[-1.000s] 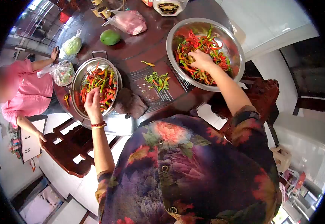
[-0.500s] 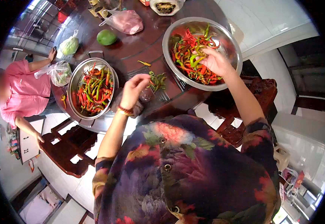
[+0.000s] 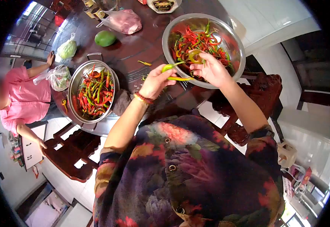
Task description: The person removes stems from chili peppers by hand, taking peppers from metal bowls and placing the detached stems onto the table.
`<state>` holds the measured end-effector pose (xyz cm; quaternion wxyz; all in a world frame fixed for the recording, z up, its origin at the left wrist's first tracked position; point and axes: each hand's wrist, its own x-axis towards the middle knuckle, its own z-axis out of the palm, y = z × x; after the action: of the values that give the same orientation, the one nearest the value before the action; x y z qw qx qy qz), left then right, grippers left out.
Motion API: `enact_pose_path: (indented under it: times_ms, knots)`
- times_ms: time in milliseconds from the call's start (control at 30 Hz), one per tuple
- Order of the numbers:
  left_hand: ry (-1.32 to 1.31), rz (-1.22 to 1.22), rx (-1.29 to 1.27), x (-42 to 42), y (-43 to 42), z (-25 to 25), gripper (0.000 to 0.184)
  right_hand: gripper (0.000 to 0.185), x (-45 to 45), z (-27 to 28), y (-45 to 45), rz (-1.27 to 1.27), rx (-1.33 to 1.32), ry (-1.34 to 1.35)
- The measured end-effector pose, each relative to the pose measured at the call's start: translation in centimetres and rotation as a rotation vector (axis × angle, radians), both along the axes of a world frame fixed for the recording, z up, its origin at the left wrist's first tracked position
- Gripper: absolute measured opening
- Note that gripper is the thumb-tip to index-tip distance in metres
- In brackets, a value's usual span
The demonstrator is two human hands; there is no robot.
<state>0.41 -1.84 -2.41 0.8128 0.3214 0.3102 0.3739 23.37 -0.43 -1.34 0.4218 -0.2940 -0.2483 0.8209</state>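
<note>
My left hand (image 3: 154, 84) is closed around green chili peppers (image 3: 179, 79), whose tips and stems stick out to the right. It is over the table edge, left of the large steel basin (image 3: 232, 39). My right hand (image 3: 213, 72) pinches a curled olive-green chili pepper (image 3: 195, 56) above the near side of that basin. Red and green chilies (image 3: 189, 41) lie heaped inside it. More chilies (image 3: 96, 90) fill a two-handled steel pan (image 3: 71, 96) to the left. My left hand and wrist mostly hide the small pile of green stems on the table.
On the dark round table (image 3: 134, 49) are a lone chili (image 3: 145, 63), a green mango-like fruit (image 3: 105, 38), a bag of pink meat (image 3: 125, 22) and bagged greens (image 3: 67, 48). A person in a pink shirt (image 3: 30, 89) stands left, by a carved wooden chair (image 3: 72, 155).
My left hand has moved right from above the stem pile towards the basin and now holds green chilies. My right hand has drawn back slightly towards me and left, with a chili pinched.
</note>
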Motion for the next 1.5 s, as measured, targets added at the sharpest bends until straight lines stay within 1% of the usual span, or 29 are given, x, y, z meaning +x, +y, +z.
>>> enact_pose_path:
  times_ms: [100, 133, 167, 267, 333, 367, 400, 433, 500, 533, 567, 600, 633, 700, 733, 767, 833, 867, 900, 967, 1033, 1100, 1133, 1167, 1233, 1300, 1367, 1433, 1500]
  knots:
    - [0.052, 0.049, 0.07, -1.2, -0.4, 0.6, 0.026, 0.035, -3.1, 0.2, -1.4, -0.001, 0.025, -0.354]
    - [0.215, 0.073, 0.107, -0.9, -0.8, 1.4, 0.029, 0.038, -4.3, -0.2, -2.5, 0.063, 0.091, -0.266]
    - [0.452, 0.098, 0.413, -1.1, -1.0, 0.5, 0.031, 0.037, -6.0, -0.4, -2.9, 0.136, 0.101, -0.346]
    - [0.676, 0.059, 0.69, -3.5, -2.0, -1.5, 0.027, 0.028, -8.2, -1.7, -3.6, 0.123, -0.061, -0.035]
    - [0.691, 0.06, 0.568, -5.1, -2.6, -2.9, 0.024, 0.032, -8.9, -1.0, -4.2, 0.126, -0.12, -0.03]
    - [0.697, 0.061, 0.505, -5.6, -3.2, -3.4, 0.022, 0.04, -9.0, -0.1, -4.2, 0.23, -0.064, -0.056]
    - [0.503, 0.073, 0.264, -5.6, -3.7, -0.9, 0.02, 0.041, -8.9, 1.0, -4.2, 0.258, -0.046, -0.16]
    - [0.556, 0.076, 0.293, -6.8, -3.5, -0.8, 0.02, 0.042, -8.7, 1.8, -4.1, 0.283, -0.026, -0.265]
    - [0.655, 0.182, 0.334, -10.1, -2.9, 0.7, 0.017, 0.036, -6.4, 2.0, -1.9, 0.325, 0.276, -0.578]
    - [0.892, 0.237, 0.483, -12.4, -2.2, 1.3, 0.015, 0.026, -4.6, 1.1, -0.4, 0.27, 0.349, -0.715]
    - [0.931, 0.316, 0.438, -13.8, -1.8, 3.3, 0.014, 0.023, -2.2, -0.2, 1.1, 0.198, 0.392, -0.869]
    - [1.076, 0.425, 0.515, -17.0, -1.1, 2.1, 0.016, 0.02, 0.0, -0.5, 2.0, 0.067, 0.381, -1.021]
    - [1.034, 0.584, 0.516, -20.0, -0.5, 1.0, 0.018, 0.021, 3.5, -3.5, 3.6, -0.015, 0.528, -1.192]
    - [1.437, 0.586, 0.483, -25.1, 0.7, 1.0, 0.023, 0.018, 7.6, -5.2, 4.8, -0.104, 0.631, -1.536]
    - [1.669, 0.607, 0.719, -29.7, 2.0, -2.2, 0.025, 0.02, 8.1, -5.0, 4.6, -0.024, 0.673, -1.62]
    - [1.902, 0.569, 0.702, -29.1, 1.8, -0.9, 0.031, 0.021, 8.2, -4.8, 4.4, 0.055, 0.715, -1.703]
    - [1.951, 0.487, 0.581, -31.1, 2.2, -2.5, 0.044, 0.028, 7.0, -5.2, 3.1, 0.166, 1.126, -1.758]
    - [1.961, 0.46, 0.681, -32.0, 2.3, -4.2, 0.051, 0.035, 6.1, -4.9, 2.4, 0.367, 1.098, -1.768]
    - [1.967, 0.429, 0.78, -32.5, 2.3, -5.4, 0.059, 0.031, 5.3, -5.0, 1.7, 0.394, 1.168, -1.78]
    - [2.116, 0.274, 0.637, -29.5, 1.2, -3.8, 0.067, 0.025, 4.4, -4.9, 1.5, 0.362, 1.259, -1.904]
    - [2.035, 0.387, 0.752, -28.1, 0.7, -3.1, 0.061, 0.023, 4.9, -4.3, 2.2, 0.443, 1.226, -1.945]
    - [1.876, 0.451, 0.825, -26.9, 0.4, -1.9, 0.054, 0.026, 6.0, -4.0, 2.3, 0.288, 1.183, -1.843]
    - [1.794, 0.488, 0.856, -25.8, 0.2, -0.9, 0.051, 0.025, 6.0, -3.0, 2.1, 0.202, 1.066, -1.751]
    - [1.748, 0.472, 0.873, -24.5, 0.0, -0.2, 0.037, 0.024, 5.9, -1.8, 2.1, 0.12, 0.951, -1.656]
    - [1.466, 0.46, 0.738, -22.3, -0.2, -0.5, 0.029, 0.021, 5.7, -1.9, 2.5, 0.027, 0.689, -1.351]
    - [1.16, 0.32, 0.606, -18.6, -0.5, -0.2, 0.025, 0.019, 5.1, -1.3, 2.5, -0.029, 0.482, -0.984]
    - [1.011, 0.152, 0.57, -14.0, -1.1, 1.1, 0.025, 0.019, 2.7, 0.7, 1.5, -0.044, 0.326, -0.559]
    - [0.745, 0.048, 0.402, -9.3, -1.6, 1.9, 0.026, 0.02, -0.2, 2.3, 0.4, -0.003, 0.231, -0.412]
    - [0.567, -0.024, 0.435, -5.0, -2.2, 2.1, 0.032, 0.022, -2.5, 2.0, -0.5, 0.052, 0.23, -0.435]
